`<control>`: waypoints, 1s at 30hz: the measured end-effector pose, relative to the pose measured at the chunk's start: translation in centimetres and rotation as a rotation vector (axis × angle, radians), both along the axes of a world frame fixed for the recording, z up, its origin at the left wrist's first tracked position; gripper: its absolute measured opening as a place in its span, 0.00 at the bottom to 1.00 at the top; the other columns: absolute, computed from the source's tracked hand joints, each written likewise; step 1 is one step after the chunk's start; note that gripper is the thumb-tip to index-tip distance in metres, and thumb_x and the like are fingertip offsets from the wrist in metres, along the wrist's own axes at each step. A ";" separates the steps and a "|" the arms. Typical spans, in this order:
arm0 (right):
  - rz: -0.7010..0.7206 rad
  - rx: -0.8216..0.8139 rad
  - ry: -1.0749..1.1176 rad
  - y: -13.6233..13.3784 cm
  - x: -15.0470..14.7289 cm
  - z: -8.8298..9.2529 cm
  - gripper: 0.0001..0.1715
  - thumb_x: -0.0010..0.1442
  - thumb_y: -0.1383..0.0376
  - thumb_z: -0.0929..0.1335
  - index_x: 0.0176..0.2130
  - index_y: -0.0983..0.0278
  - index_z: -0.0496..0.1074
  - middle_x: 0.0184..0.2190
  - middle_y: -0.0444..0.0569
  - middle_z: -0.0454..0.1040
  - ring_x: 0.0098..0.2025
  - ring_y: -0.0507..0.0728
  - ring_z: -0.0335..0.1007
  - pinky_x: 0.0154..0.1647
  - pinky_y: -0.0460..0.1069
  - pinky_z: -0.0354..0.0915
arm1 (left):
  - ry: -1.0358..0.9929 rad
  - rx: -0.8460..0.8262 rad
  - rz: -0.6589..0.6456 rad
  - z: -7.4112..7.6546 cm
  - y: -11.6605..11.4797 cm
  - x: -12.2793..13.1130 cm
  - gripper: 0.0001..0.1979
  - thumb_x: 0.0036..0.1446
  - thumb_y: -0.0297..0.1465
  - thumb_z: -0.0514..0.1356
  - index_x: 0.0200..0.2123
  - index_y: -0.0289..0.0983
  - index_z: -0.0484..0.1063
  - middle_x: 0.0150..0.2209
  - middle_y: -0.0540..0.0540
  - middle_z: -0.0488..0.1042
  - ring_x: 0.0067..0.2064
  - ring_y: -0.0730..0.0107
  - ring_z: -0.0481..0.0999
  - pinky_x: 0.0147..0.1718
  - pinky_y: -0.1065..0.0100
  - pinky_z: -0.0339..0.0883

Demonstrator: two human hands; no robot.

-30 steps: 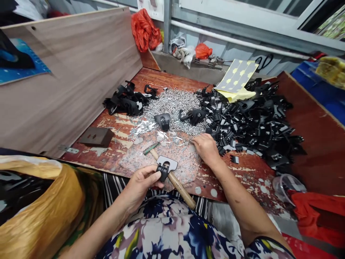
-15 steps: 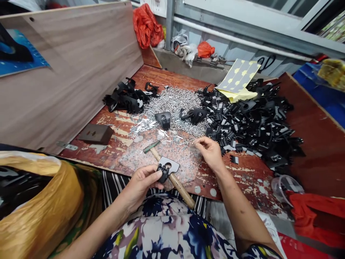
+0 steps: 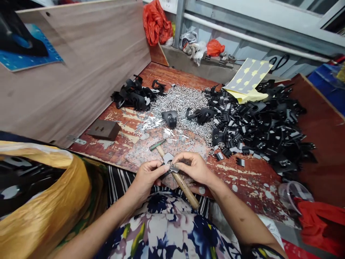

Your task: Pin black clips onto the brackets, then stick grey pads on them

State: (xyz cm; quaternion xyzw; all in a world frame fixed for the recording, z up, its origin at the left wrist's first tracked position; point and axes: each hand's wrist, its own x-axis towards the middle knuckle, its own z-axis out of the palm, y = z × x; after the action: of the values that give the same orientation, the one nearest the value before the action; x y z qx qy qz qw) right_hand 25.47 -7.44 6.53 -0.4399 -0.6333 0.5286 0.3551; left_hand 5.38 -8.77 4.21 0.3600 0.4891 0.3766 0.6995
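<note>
Black plastic clip [image 3: 167, 160] with a grey tab is held between both hands, just above the near edge of the worktable [image 3: 253, 180]. The left hand [image 3: 147, 176] pinches its lower end with thumb and forefinger; the right hand [image 3: 192, 167] closes its fingertips on the tab side (whether they hold anything else is too small to tell). The clip lies midway between the hands, tab end pointing away from the body. A wooden-handled hammer [image 3: 179, 181] lies directly beneath, untouched.

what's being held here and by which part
A small black clip, between both hands: the left hand pinches its lower left end, the right hand its right edge. The hammer beneath lies unheld.
</note>
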 end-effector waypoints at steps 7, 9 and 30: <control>-0.077 0.052 -0.073 0.5 -1.1 0.1 0.06 0.58 0.67 0.73 0.39 0.61 0.80 0.33 0.44 0.82 0.37 0.54 0.78 0.45 0.50 0.71 | -0.057 -0.003 0.012 0.1 0.4 -0.1 0.25 0.47 0.49 0.72 0.23 0.37 0.67 0.20 0.55 0.65 0.19 0.75 0.68 0.19 0.73 0.66; -0.126 0.024 -0.015 0.2 -1.4 -0.5 0.15 0.57 0.66 0.74 0.46 0.60 0.80 0.34 0.44 0.82 0.39 0.55 0.79 0.49 0.52 0.71 | -0.047 0.025 -0.029 0.1 0.5 -0.3 0.24 0.50 0.49 0.71 0.25 0.37 0.68 0.21 0.55 0.66 0.20 0.75 0.69 0.21 0.73 0.66; -0.400 0.250 -0.276 -1.1 1.8 -2.2 0.08 0.64 0.65 0.70 0.40 0.59 0.82 0.39 0.48 0.84 0.42 0.58 0.79 0.47 0.53 0.71 | 0.442 0.655 -0.169 0.5 -0.1 -1.4 0.15 0.67 0.37 0.60 0.26 0.39 0.71 0.30 0.48 0.69 0.37 0.63 0.70 0.39 0.65 0.62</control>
State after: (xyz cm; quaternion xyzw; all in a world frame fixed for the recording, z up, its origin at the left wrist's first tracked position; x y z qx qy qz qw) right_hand 27.29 -8.53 4.29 -0.5768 -0.6366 0.3007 0.4143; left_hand 3.98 -8.87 4.76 0.6752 0.4503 0.3673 0.4543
